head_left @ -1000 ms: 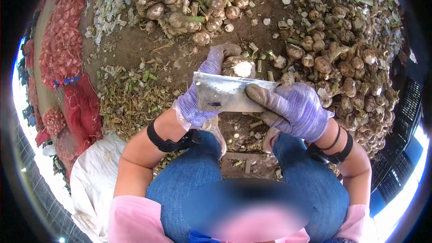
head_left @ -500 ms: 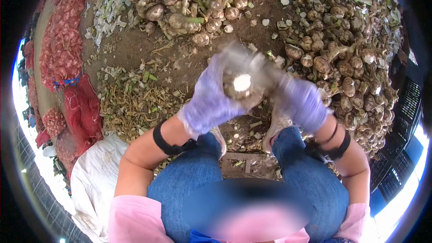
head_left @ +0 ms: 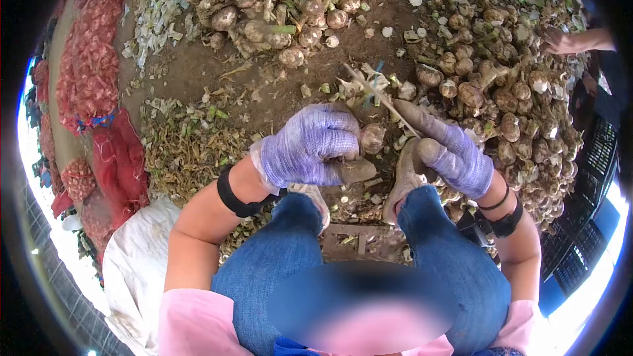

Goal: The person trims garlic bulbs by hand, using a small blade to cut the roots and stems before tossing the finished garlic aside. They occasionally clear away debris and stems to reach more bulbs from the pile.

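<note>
My left hand point(head_left: 315, 146), in a purple glove with soiled fingertips, has its fingers curled at a garlic bulb point(head_left: 372, 138). The bulb shows just beyond the fingertips, and part of the grip is hidden. In my right hand point(head_left: 453, 153), gloved the same way, is a thin blade point(head_left: 381, 97) that points up and left. The blade lies apart from the bulb, above and to its right. Both hands are over the ground between my shoes.
Garlic bulbs with stems point(head_left: 264, 16) lie ahead, and a large garlic heap point(head_left: 508, 99) is on the right. Dry trimmings point(head_left: 188, 145) cover the ground at left, beside filled red net sacks point(head_left: 89, 72) and a white sack point(head_left: 142, 244). Another person's hand point(head_left: 564, 41) reaches over the heap.
My hands have moved apart, and the blade has come away from the bulb. The other person's hand has appeared at the right.
</note>
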### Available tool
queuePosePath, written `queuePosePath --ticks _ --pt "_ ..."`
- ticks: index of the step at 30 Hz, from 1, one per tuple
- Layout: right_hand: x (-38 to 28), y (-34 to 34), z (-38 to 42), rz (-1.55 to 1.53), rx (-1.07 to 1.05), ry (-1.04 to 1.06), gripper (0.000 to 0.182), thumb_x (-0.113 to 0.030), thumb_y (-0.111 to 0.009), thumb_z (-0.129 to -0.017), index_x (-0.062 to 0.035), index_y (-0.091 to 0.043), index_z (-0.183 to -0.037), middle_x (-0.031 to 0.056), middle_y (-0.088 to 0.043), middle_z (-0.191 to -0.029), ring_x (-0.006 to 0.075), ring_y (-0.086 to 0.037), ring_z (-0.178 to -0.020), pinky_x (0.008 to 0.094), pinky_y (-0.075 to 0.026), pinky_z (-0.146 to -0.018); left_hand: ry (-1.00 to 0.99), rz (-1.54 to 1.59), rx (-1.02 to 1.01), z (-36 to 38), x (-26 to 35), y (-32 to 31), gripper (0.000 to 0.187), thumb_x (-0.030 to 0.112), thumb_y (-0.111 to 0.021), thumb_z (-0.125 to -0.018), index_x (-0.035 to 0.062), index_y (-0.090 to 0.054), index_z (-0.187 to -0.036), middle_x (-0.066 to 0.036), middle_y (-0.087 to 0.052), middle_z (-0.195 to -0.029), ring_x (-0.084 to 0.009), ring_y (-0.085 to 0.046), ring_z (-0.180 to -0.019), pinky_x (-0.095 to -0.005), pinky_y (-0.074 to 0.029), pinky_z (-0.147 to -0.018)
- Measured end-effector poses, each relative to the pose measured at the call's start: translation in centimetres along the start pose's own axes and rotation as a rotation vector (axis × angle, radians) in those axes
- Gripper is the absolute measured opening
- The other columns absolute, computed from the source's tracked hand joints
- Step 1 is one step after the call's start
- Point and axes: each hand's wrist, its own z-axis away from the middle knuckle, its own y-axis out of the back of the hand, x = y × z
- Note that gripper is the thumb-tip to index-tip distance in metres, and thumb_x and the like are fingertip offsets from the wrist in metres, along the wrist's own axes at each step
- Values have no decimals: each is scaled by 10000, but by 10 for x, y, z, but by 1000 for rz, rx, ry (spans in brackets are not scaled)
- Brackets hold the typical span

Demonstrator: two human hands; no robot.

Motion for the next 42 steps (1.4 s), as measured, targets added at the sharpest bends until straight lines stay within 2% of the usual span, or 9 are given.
queuePosePath --ticks 11,15,17,22,24,25,28,31,42 --pt "88 1 -1 97 -5 -393 592 -418 -494 -967 -120 -392 -1469 166 -594 -1218 240 -587 -1072 319 -472 -929 115 650 583 11 17 20 152 162 -759 -791 55 -651 -809 -83 -650 -809 -180 -651 -852 -424 -569 -849" --pt "103 -14 7 -141 25 -316 536 -338 -520 -980 -119 -418 -1458 138 -587 -1251 209 -573 -1076 332 -464 -952 953 674 906 31 -27 13 409 445 -695 -860 89 -591 -1034 -105 -650 -892 -204 -660 -908 -393 -578 -846" --pt "126 -13 -3 -45 -42 -249 540 -341 -523 -979 -118 -415 -1460 136 -607 -1215 200 -576 -1063 337 -470 -939 686 854 647 -8 -11 -16 447 341 -715 -857 73 -546 -1173 -116 -641 -1024 -224 -646 -1013 -412 -577 -860" --pt "107 -8 -6 102 -81 -298 615 -452 -517 -959 -147 -391 -1478 104 -659 -998 181 -607 -870 337 -501 -797 112 -292 403 -54 7 -3 488 152 -718 -809 54 -540 -1253 -146 -635 -1063 -233 -649 -943 -343 -580 -835" --pt "118 -13 -2 72 -23 -250 600 -437 -510 -967 -162 -381 -1485 61 -638 -899 141 -591 -782 306 -494 -711 1069 115 576 -52 -12 56 501 39 -657 -833 -28 -486 -1300 -186 -613 -1112 -268 -608 -1059 -361 -553 -905" --pt "123 -15 0 58 5 -225 593 -430 -507 -972 -170 -376 -1488 40 -628 -850 121 -584 -737 290 -491 -668 1105 -8 1002 -52 -21 62 530 28 -639 -854 -55 -428 -1334 -222 -560 -1218 -279 -577 -1122 -389 -528 -956" --pt "110 -10 -4 -47 -37 -300 562 -386 -515 -984 -172 -380 -1486 17 -607 -846 98 -560 -723 266 -485 -653 1386 -295 839 21 -150 115 952 443 -785 -770 -31 -308 -1444 -284 -299 -1488 -389 -416 -1325 -409 -389 -1099" --pt "104 -12 -9 -18 -32 -275 562 -381 -518 -984 -177 -376 -1488 10 -584 -814 92 -536 -698 265 -481 -642 1623 -353 710 3 -157 116 866 276 -798 -789 -37 -319 -1439 -293 -256 -1501 -383 -457 -1299 -397 -381 -1114" --pt "88 -12 -10 122 60 -288 568 -391 -518 -972 -183 -382 -1483 73 -599 -785 128 -564 -695 290 -492 -692 1149 -73 541 126 -143 40 672 -75 -683 -747 83 -413 -1341 -190 -476 -1254 -274 -582 -1097 -317 -569 -901"
